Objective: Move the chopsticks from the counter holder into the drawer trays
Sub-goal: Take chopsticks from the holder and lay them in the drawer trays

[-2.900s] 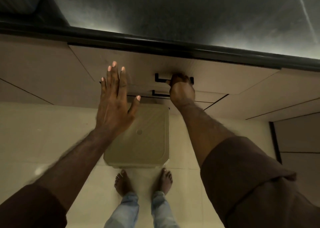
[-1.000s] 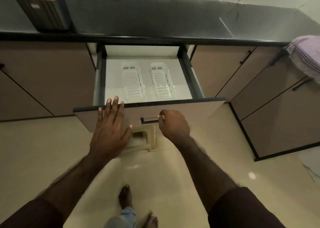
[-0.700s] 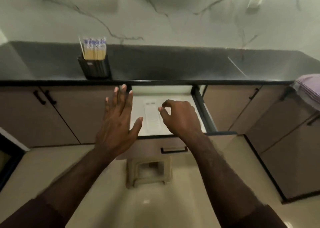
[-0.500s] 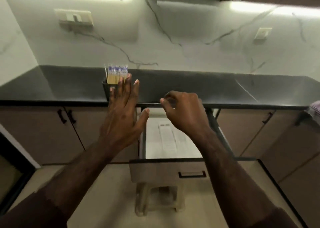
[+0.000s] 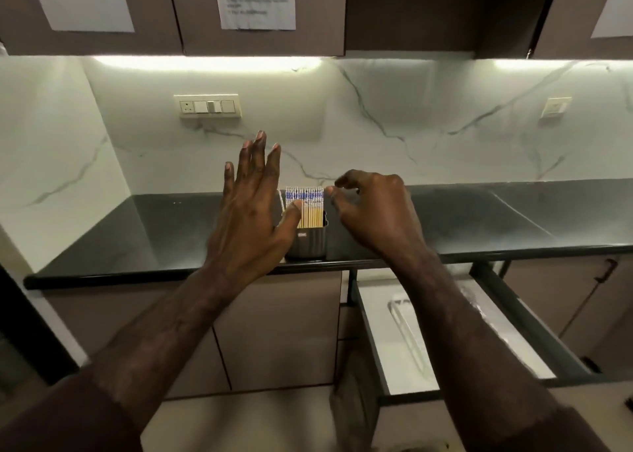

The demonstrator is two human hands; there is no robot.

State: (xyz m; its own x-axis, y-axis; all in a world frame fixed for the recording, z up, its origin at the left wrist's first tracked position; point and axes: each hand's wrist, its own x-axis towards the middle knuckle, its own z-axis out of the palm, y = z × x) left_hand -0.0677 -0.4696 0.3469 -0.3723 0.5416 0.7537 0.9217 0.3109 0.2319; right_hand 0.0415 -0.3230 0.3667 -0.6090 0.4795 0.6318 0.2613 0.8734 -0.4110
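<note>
We stand at a dark kitchen counter (image 5: 479, 218), both hands raised toward a dark holder (image 5: 310, 242) packed with chopsticks (image 5: 310, 208) near the counter's front edge. Our left hand (image 5: 253, 211) is spread flat with fingers apart, gripping nothing, its thumb crossing in front of the sticks' left side; whether it touches them we cannot tell. Our right hand (image 5: 373, 208) is loosely curled and empty, fingertips just beside the top right of the bundle. Below and to the right, the drawer (image 5: 513, 318) is pulled out, a clear tray (image 5: 407, 335) partly visible on its pale floor behind our right forearm. None of the sticks has left the holder. We judge them light, stiff and smooth, standing upright in a tight row, so a loose fistful is likely to fan out or slip. The patterned upper ends, clear of the holder's rim, look the best place to pinch a small bunch and lift it straight up.
</note>
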